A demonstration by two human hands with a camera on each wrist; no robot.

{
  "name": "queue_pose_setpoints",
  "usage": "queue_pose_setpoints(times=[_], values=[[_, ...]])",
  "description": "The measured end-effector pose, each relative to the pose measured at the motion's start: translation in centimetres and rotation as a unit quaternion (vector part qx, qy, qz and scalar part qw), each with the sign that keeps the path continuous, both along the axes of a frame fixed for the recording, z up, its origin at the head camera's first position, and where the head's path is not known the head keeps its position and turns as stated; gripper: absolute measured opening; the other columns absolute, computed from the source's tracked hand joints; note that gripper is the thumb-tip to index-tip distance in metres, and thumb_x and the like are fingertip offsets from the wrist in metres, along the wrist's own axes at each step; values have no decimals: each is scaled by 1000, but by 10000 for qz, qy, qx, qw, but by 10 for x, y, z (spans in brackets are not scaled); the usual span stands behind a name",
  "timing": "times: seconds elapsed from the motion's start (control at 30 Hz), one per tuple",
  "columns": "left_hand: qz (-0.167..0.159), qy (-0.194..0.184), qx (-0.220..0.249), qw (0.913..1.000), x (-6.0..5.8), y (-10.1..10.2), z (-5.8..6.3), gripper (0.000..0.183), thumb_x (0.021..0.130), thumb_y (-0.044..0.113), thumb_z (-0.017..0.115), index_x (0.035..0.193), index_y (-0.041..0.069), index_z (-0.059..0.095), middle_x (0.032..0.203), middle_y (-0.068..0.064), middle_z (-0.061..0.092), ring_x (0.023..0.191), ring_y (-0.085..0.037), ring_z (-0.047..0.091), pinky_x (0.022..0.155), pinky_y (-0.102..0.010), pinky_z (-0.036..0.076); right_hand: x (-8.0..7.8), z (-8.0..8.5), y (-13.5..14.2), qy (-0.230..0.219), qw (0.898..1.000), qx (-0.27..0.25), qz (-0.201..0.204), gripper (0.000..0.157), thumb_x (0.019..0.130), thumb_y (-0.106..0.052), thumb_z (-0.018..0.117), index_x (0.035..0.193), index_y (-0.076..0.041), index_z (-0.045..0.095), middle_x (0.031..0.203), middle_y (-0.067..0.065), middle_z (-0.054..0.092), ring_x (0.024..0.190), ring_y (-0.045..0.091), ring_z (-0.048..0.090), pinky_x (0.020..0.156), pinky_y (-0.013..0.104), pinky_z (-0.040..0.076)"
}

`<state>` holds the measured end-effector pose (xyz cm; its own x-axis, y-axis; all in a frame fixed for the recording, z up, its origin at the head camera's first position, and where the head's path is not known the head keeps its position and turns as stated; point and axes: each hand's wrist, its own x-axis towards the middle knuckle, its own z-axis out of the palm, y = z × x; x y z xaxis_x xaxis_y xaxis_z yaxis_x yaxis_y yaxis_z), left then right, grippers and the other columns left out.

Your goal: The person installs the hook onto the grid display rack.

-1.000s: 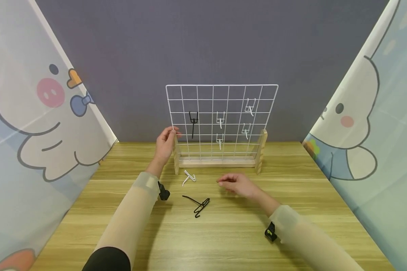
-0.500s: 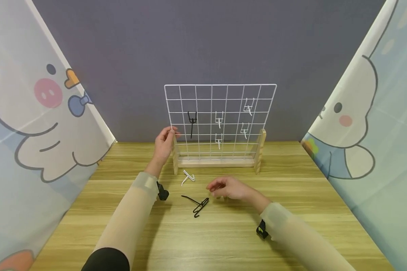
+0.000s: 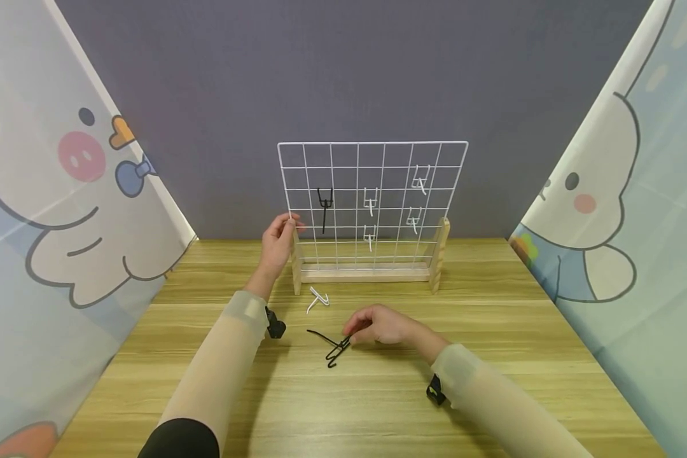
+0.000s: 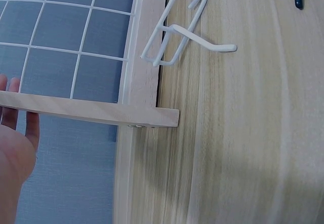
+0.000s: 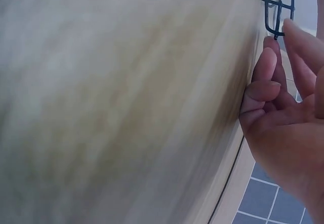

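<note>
My left hand [image 3: 278,245] holds the left wooden post [image 4: 91,110] of a white wire grid rack [image 3: 372,142], its fingers passing behind the post. Thumb and fingertips of my right hand [image 3: 382,326] pinch one end of a black wire display hook [image 3: 338,346] lying on the table, its long prong pointing left. In the right wrist view the fingertips are right at the end of the black hook [image 5: 277,11]. A white wire hook [image 3: 317,299] lies in front of the rack's left foot; the left wrist view shows this white hook [image 4: 177,31] close up.
On the grid hang a black hook [image 3: 325,205] and several white ones, such as the white hook [image 3: 420,184] at upper right. The wooden table [image 3: 378,407] stretches toward me. A grey wall [image 3: 343,70] stands behind, with cartoon-printed sheets [image 3: 51,191] at both sides.
My right hand has moved left and toward me, from bare table to the end of the black hook. My left hand stays on the post, and the hung hooks have not moved.
</note>
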<state>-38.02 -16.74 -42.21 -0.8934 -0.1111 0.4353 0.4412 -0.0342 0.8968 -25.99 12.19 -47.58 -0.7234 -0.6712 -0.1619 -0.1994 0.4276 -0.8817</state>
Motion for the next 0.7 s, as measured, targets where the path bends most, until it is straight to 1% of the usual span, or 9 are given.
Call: queue_pose_setpoints(times=[0.1, 0.17, 0.27, 0.33, 0.4, 0.5, 0.57, 0.6, 0.7], values=[[-8, 19, 6, 10000, 1, 0, 0, 32, 116, 15, 54, 132, -9, 67, 126, -41, 68, 101, -12, 77, 74, -20, 49, 1, 1, -1, 8, 10000, 49, -84, 15, 97, -10, 82, 112, -7, 83, 108, 0, 82, 99, 7, 69, 90, 22, 56], [10, 9, -20, 10000, 2, 1, 1, 31, 116, 16, 54, 131, -8, 68, 125, -40, 69, 102, -13, 77, 70, -19, 46, 2, 2, -1, 54, 9999, 55, -100, 14, 97, -9, 82, 110, -6, 84, 108, 1, 83, 98, 7, 69, 89, 22, 56], [43, -8, -23, 10000, 2, 1, 2, 26, 116, 17, 54, 126, -2, 70, 123, -37, 71, 99, -9, 76, 66, -19, 43, 3, 4, 0, 122, 9998, 127, -136, 12, 98, -9, 82, 109, -8, 84, 108, 1, 83, 97, 6, 69, 88, 22, 56], [57, -26, -31, 10000, 2, 1, 2, 23, 116, 17, 54, 123, 4, 72, 122, -36, 71, 98, -7, 76, 66, -19, 42, 3, 3, 2, 212, 9995, 169, -152, 10, 98, -10, 81, 107, -9, 84, 107, 1, 83, 96, 6, 69, 87, 22, 56], [53, -3, 16, 10000, 1, 2, 1, 22, 116, 16, 55, 122, 3, 72, 122, -37, 70, 95, -4, 75, 72, -17, 48, 2, 3, 5, 336, 9990, 248, -163, 8, 99, -12, 81, 107, -11, 84, 105, -1, 82, 91, 6, 67, 83, 22, 55], [20, 69, 82, 9999, -1, 2, 0, 26, 116, 13, 54, 126, -6, 68, 121, -39, 70, 93, -2, 75, 87, -17, 56, 2, 2, 12, 487, 9982, 311, -189, 7, 100, -13, 80, 106, -13, 84, 100, -1, 81, 80, 7, 62, 73, 22, 53], [5, 104, 128, 9999, -2, 2, 0, 30, 115, 11, 53, 129, -13, 64, 120, -38, 71, 92, -1, 76, 98, -23, 59, 1, 3, 17, 542, 9976, 348, -261, 7, 101, -15, 79, 106, -15, 84, 98, -2, 80, 73, 9, 58, 66, 22, 50], [1, 100, 142, 9998, -3, 2, -1, 31, 115, 10, 53, 130, -15, 63, 119, -36, 72, 92, -2, 76, 101, -27, 60, 1, 3, 20, 531, 9974, 357, -326, 7, 102, -16, 79, 106, -15, 84, 98, -2, 80, 71, 11, 57, 64, 22, 49], [19, 34, 123, 9999, -4, 1, -2, 31, 115, 10, 53, 132, -13, 64, 114, -25, 77, 96, -9, 78, 107, -38, 59, 0, 4, 29, 612, 9958, 408, -538, 8, 102, -19, 78, 108, -18, 84, 99, -2, 79, 71, 12, 57, 63, 23, 49]])
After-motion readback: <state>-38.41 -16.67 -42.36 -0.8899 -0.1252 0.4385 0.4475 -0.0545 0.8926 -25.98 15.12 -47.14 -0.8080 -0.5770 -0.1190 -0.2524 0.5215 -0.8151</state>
